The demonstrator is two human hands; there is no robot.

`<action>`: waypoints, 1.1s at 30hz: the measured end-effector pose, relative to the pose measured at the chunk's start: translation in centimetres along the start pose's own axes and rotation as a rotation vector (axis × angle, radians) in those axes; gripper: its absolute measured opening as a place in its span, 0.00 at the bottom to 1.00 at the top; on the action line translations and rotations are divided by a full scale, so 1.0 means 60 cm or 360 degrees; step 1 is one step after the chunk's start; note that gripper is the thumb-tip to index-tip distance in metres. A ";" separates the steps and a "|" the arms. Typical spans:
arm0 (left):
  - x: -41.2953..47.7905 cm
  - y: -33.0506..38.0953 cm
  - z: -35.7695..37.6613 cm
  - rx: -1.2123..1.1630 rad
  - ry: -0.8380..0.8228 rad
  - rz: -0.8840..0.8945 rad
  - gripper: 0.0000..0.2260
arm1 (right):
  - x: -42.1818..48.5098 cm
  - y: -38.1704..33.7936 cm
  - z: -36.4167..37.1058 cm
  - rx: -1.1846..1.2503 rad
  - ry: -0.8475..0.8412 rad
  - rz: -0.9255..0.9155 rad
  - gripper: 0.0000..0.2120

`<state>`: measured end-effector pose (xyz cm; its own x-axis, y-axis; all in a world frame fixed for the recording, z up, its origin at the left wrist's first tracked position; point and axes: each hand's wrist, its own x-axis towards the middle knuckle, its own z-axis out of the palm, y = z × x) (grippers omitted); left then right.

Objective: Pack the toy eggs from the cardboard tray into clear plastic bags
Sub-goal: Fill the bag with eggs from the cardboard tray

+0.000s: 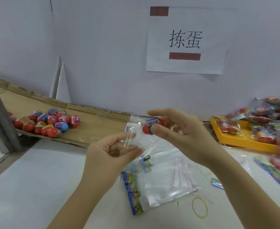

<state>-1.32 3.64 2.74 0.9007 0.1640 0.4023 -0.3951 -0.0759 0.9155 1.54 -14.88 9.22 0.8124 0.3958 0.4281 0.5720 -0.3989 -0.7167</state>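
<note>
My right hand [182, 129] holds a red toy egg [152, 125] with a blue label between thumb and fingers, just above the table's middle. My left hand [113, 149] pinches the edge of a clear plastic bag [136, 139] that hangs right beside the egg. Several more toy eggs [48, 123], red and purple, lie in a heap on the flat cardboard tray [94, 126] at the left.
A stack of clear bags with coloured header cards [154, 184] lies under my hands. A yellow rubber band [199, 207] lies near the front. At the right, a yellow tray [235, 139] and a pile of packed bags [271, 123]. A paper sign [185, 40] hangs on the wall.
</note>
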 end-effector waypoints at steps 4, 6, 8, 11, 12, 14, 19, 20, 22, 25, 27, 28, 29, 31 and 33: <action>-0.007 0.003 0.002 0.0111 -0.0074 0.0120 0.16 | 0.002 0.006 0.001 -0.0049 0.0055 0.0087 0.20; -0.008 0.006 0.004 0.0126 -0.0095 0.0165 0.18 | 0.003 0.006 0.006 -0.0047 -0.0011 0.0089 0.18; -0.008 0.007 0.006 0.0126 -0.0096 0.0198 0.18 | 0.001 0.005 0.014 -0.0022 -0.0048 0.0085 0.18; -0.007 0.005 0.006 0.0122 -0.0087 0.0220 0.18 | -0.001 -0.001 0.025 -0.0004 -0.0038 0.0107 0.18; -0.007 0.003 0.006 0.0127 -0.0083 0.0223 0.17 | 0.000 -0.001 0.027 -0.0020 -0.0015 0.0126 0.18; -0.006 0.002 0.004 0.0165 -0.0062 0.0246 0.16 | 0.001 -0.001 0.029 -0.0041 0.0059 0.0183 0.15; -0.008 -0.001 0.001 0.0239 0.0005 0.0297 0.17 | 0.002 0.004 0.028 -0.0116 0.0037 0.0333 0.06; -0.008 -0.001 0.001 0.0259 0.0001 0.0313 0.17 | 0.002 0.004 0.028 -0.0122 0.0006 0.0338 0.06; -0.007 0.001 0.000 0.0289 -0.0023 0.0342 0.16 | 0.003 0.002 0.029 -0.0122 -0.0077 0.0307 0.07; -0.006 -0.002 0.002 0.0278 -0.0050 0.0290 0.17 | 0.004 0.002 0.030 -0.0068 -0.0142 0.0232 0.10; -0.005 -0.007 0.001 0.0233 -0.0069 0.0200 0.20 | 0.005 0.004 0.029 -0.0070 -0.0153 0.0204 0.09; -0.004 -0.009 0.001 0.0206 -0.0093 0.0154 0.20 | 0.005 0.007 0.028 -0.0097 -0.0162 0.0192 0.09; -0.003 -0.010 0.002 0.0163 -0.0127 0.0106 0.20 | 0.005 0.008 0.027 -0.0126 -0.0172 0.0179 0.10; -0.002 -0.012 0.004 0.0033 -0.0200 0.0023 0.21 | 0.003 0.009 0.028 -0.0152 -0.0173 0.0151 0.11; -0.002 -0.011 0.005 -0.0035 -0.0214 -0.0017 0.19 | 0.002 0.008 0.029 -0.0166 -0.0158 0.0125 0.12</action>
<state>-1.13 3.37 2.10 0.9204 0.0314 0.3896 -0.3877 -0.0531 0.9202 1.72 -13.55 7.97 0.8430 0.4376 0.3127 0.5198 -0.5136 -0.6826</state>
